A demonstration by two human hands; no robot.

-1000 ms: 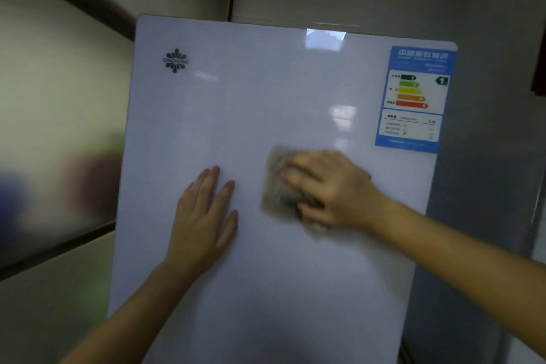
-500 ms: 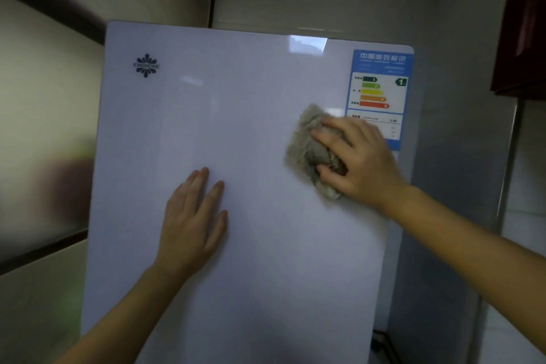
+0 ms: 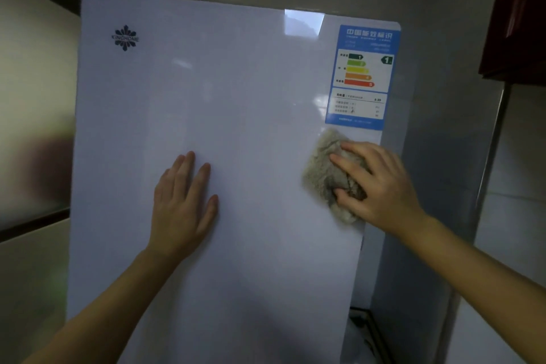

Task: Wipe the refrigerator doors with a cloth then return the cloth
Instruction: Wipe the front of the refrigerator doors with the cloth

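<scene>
Beige fuzzy cloth is pressed on the white refrigerator door near its right edge, just under the blue energy label. Right hand grips it, fingers curled over it. Left hand lies flat, fingers straight, against the door's middle, apart from the cloth.

1 head view, close, facing the refrigerator door.

Bare arms on both sides, from where I'm standing. The left hand is slim and long-fingered, and the left forearm is uncovered right down to where I lose sight of it. The right hand and right forearm are just as bare. The light is too dim to make out the nails.
</scene>
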